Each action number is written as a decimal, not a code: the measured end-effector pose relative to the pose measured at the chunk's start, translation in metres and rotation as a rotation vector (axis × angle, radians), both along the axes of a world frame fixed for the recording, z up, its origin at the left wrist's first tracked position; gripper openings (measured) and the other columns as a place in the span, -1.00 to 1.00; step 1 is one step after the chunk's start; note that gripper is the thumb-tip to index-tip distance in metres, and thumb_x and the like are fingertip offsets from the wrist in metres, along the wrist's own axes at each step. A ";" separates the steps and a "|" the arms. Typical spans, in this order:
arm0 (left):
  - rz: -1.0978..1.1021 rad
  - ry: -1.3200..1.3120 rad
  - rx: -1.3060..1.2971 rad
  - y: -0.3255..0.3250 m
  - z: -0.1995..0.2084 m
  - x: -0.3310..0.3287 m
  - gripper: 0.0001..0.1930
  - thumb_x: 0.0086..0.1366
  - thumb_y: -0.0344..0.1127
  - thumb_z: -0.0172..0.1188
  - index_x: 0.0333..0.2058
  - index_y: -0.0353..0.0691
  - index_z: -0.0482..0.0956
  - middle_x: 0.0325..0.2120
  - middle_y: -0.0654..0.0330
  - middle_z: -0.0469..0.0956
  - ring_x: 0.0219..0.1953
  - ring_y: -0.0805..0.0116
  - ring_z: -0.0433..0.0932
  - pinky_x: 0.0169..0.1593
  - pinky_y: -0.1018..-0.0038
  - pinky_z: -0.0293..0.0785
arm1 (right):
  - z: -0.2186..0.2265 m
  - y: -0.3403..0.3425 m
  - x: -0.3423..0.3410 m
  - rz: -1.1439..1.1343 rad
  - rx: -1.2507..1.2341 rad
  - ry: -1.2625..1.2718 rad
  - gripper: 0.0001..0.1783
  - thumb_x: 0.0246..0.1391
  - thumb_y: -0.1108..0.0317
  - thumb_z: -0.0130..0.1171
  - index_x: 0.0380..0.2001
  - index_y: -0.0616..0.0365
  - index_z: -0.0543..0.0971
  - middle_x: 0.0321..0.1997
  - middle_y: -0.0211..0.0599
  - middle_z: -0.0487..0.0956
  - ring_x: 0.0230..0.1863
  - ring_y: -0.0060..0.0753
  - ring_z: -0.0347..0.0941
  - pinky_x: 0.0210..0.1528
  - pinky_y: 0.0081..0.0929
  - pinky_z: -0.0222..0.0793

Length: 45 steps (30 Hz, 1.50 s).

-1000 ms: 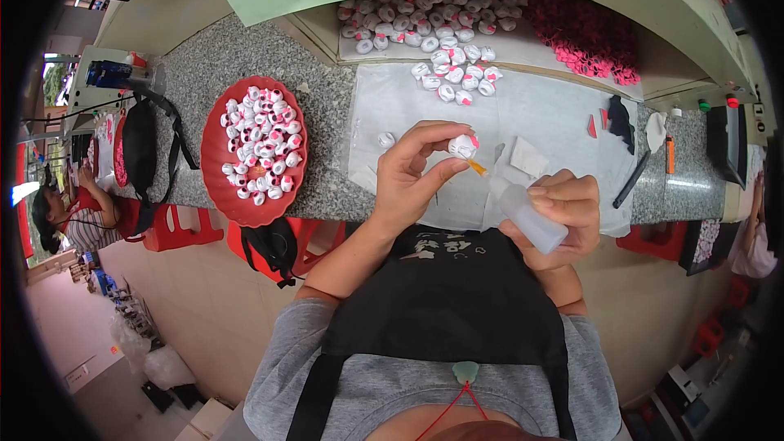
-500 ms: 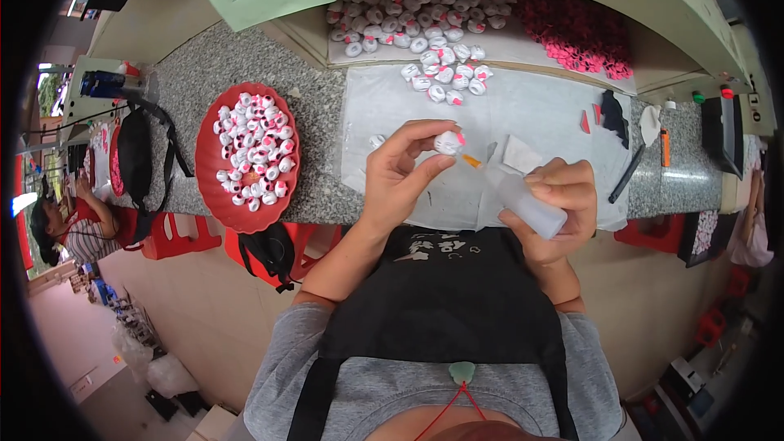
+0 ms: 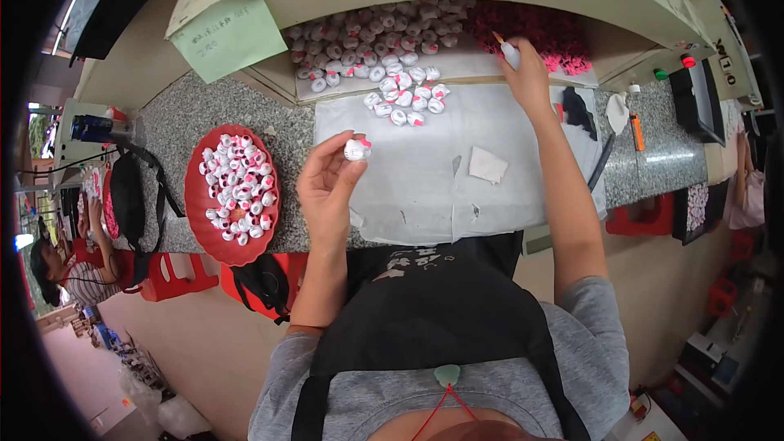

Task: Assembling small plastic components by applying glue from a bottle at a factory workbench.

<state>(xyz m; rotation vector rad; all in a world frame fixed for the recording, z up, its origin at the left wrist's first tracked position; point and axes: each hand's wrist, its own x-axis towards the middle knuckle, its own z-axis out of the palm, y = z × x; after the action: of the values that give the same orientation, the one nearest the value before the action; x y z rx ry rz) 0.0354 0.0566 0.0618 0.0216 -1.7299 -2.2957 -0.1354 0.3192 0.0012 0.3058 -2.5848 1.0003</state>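
Over the tabletop (image 3: 287, 126), our left hand (image 3: 325, 186) pinches a ball (image 3: 355, 150), likely sparing its pink patch (image 3: 367, 144); right hand (image 3: 527, 73) grips bottle (image 3: 510, 55).

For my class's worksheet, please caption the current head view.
Left hand pinches a white-and-pink ball; right hand holds a pale bottle near a heap of pink pieces.

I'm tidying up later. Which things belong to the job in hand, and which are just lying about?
Probably the job: ball in left hand, bottle in right hand, red tray, pink pieces.
Seemingly lying about: orange stick, far-left black bag.
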 end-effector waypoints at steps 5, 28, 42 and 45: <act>0.009 -0.081 -0.059 -0.003 -0.012 0.007 -0.67 -0.04 -0.64 -0.01 -0.21 -0.37 0.30 -0.32 0.14 0.41 -0.29 0.47 0.39 -0.23 0.63 0.31 | -0.015 -0.006 -0.024 -0.143 0.442 -0.117 -0.70 -0.29 0.26 0.14 -0.38 0.08 0.48 -0.46 -0.04 0.45 -0.40 -0.04 0.37 -0.37 -0.28 0.29; -0.206 0.052 -0.108 0.021 -0.007 -0.001 -0.70 -0.02 -0.63 0.01 -0.23 -0.39 0.32 -0.26 0.06 0.37 -0.22 0.42 0.37 -0.20 0.59 0.32 | 0.077 -0.090 0.142 0.441 -1.217 -0.653 -0.92 -0.28 0.61 0.06 -0.61 0.28 0.38 -0.54 -0.27 0.37 -0.68 -0.62 0.22 -0.71 -0.72 0.10; -0.215 0.173 -0.111 0.024 -0.008 0.004 -0.72 -0.04 -0.60 0.05 -0.27 -0.39 0.34 -0.21 -0.04 0.33 -0.17 0.32 0.35 -0.15 0.51 0.31 | 0.067 -0.099 0.153 0.413 -1.205 -0.636 -0.89 -0.25 0.58 0.07 -0.59 0.25 0.35 -0.51 -0.29 0.34 -0.65 -0.65 0.21 -0.72 -0.75 0.10; -0.231 0.063 0.052 0.026 -0.005 0.005 -0.73 -0.03 -0.56 0.06 -0.28 -0.39 0.33 -0.20 -0.06 0.33 -0.17 0.31 0.35 -0.15 0.49 0.30 | 0.066 -0.102 0.155 0.392 -1.071 -0.520 -0.86 -0.28 0.61 0.09 -0.58 0.25 0.35 -0.54 -0.32 0.33 -0.66 -0.67 0.20 -0.71 -0.77 0.10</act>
<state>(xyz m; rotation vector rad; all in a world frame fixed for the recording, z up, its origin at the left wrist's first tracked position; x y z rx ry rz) 0.0403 0.0823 0.0569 -0.2498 -1.7197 -2.4728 0.0196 0.2170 0.0672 0.2697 -1.9517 2.6759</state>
